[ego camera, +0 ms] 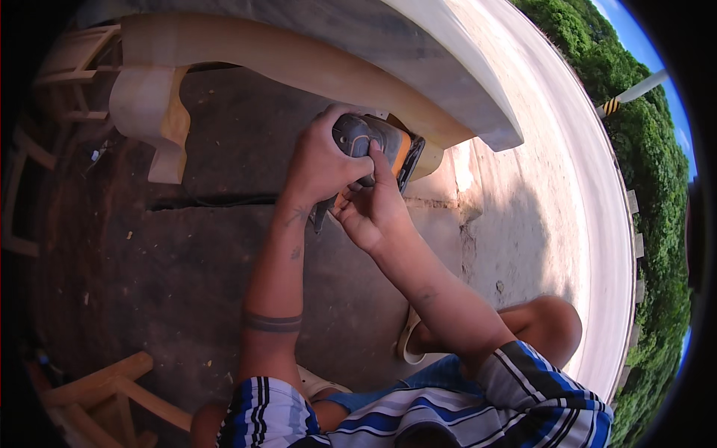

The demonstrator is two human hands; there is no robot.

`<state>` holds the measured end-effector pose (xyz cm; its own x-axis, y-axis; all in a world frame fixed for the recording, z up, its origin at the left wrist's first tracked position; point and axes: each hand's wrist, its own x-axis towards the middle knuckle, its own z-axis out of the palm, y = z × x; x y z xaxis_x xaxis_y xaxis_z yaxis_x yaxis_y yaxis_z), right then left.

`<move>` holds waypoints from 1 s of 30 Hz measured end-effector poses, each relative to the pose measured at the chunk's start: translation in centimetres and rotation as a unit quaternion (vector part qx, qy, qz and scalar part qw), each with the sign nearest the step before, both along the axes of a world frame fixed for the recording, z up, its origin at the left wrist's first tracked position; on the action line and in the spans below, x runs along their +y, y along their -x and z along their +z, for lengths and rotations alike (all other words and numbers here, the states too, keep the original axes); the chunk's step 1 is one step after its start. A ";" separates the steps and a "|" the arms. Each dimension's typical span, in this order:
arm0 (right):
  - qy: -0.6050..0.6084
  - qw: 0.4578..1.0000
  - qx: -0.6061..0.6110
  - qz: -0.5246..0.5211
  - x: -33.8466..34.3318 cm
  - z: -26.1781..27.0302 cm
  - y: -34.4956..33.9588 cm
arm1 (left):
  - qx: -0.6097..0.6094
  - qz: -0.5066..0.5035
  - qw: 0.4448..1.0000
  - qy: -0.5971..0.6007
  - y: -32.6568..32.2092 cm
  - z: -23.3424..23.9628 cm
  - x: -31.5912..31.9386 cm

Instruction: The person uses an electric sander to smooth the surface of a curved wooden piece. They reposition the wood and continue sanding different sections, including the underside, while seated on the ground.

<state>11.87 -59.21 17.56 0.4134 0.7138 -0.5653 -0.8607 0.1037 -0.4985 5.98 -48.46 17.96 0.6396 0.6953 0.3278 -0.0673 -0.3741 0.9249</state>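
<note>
My left hand point(322, 154) is wrapped around the black rounded grip of an orange and black power sander point(400, 152). From below and to the right, my right hand point(372, 213) holds the same tool, its thumb against the dark housing. The sander is tilted on its side, with its pad side facing a curved wooden leg point(430, 161) of a table; the contact itself is hidden. Above both hands runs the table's scalloped wooden apron point(269, 59), under a thick pale top point(459, 78). Another curved leg point(148, 120) stands at the left.
A dark power cord point(241, 201) lies along a groove in the concrete floor point(185, 263). Wooden frames stand at lower left point(101, 386) and upper left point(84, 73). My bent knee point(552, 325) is at lower right. A sunlit road point(605, 269) and trees lie beyond.
</note>
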 end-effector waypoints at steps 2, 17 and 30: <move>-0.051 0.997 0.061 -0.001 -0.1 0.0 -0.2 | 0.009 0.030 0.999 -0.036 0.3 1.1 -0.4; -0.300 0.916 0.005 0.265 -1.8 0.3 -1.8 | -0.029 0.300 0.885 -0.355 3.1 1.1 -9.6; -0.345 0.918 0.025 0.195 -2.2 -3.1 -4.4 | -0.004 0.314 0.842 -0.439 -0.6 -1.1 -9.4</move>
